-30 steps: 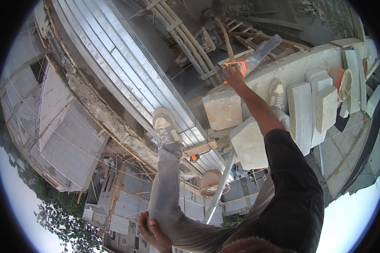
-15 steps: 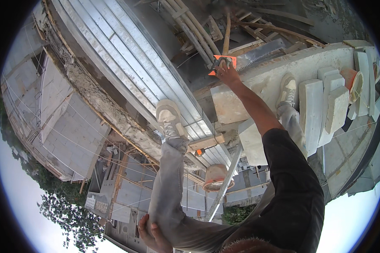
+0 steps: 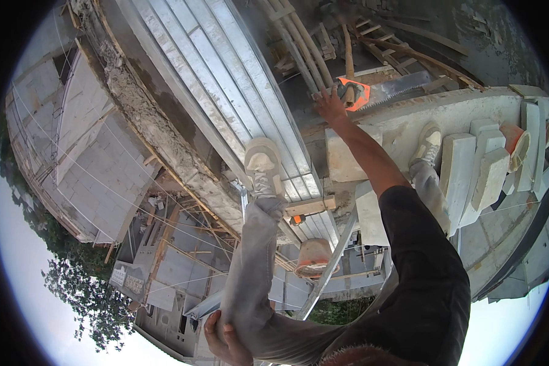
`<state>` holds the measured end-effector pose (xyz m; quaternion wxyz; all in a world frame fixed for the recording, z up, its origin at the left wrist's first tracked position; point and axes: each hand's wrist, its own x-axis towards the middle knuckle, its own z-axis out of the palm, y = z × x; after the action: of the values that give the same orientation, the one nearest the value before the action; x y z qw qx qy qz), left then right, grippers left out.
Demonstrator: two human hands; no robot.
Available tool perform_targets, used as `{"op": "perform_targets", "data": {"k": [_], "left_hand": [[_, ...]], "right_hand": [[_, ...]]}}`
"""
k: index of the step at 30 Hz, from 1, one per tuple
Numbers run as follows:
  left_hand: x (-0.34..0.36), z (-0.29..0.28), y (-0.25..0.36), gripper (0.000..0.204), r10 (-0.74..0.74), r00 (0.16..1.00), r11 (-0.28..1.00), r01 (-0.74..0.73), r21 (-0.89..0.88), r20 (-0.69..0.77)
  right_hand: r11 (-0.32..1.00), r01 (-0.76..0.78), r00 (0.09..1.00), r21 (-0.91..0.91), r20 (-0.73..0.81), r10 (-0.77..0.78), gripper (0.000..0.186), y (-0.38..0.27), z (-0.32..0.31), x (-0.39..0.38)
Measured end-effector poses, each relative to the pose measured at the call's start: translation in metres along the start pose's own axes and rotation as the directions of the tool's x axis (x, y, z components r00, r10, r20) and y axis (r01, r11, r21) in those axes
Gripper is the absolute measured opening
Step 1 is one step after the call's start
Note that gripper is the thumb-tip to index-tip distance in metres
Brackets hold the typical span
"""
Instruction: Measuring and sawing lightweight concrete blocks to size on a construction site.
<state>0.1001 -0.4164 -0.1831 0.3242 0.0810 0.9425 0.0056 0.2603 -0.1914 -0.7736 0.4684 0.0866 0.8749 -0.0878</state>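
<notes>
My right hand reaches out over the ledge with its fingers spread, just left of a handsaw with an orange handle. The saw's toothed blade points away to the right, along the far edge of the concrete ledge. No grip on the saw shows, though I cannot tell whether a fingertip touches its handle. My left hand rests on my bent left knee, thumb and fingers apart, holding nothing. My left shoe stands on long metal beams; my right shoe is on the ledge.
Pale concrete blocks lean beside my right leg. One orange bucket is below the beams, another at the right. A wooden ladder, a wooden pole and scrap timber lie beyond the ledge. A tape measure lies near a wood strip.
My right hand has let go of the saw's handle and now lies to its left. The view has shifted slightly. My left hand stays on the knee.
</notes>
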Motion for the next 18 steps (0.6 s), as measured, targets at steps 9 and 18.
{"op": "perform_targets", "data": {"k": [9,18], "left_hand": [[0.003,-0.005,-0.029,0.041,-0.032,0.999,0.997,0.029,-0.076,-0.035],[-0.004,0.01,-0.024,0.039,-0.032,0.996,0.972,0.012,-0.236,-0.08]], "right_hand": [[0.973,-0.199,0.836,-0.115,0.498,0.23,0.044,0.015,0.089,0.007],[0.981,-0.128,0.903,-0.145,0.392,0.176,0.028,0.124,0.105,-0.077]]}}
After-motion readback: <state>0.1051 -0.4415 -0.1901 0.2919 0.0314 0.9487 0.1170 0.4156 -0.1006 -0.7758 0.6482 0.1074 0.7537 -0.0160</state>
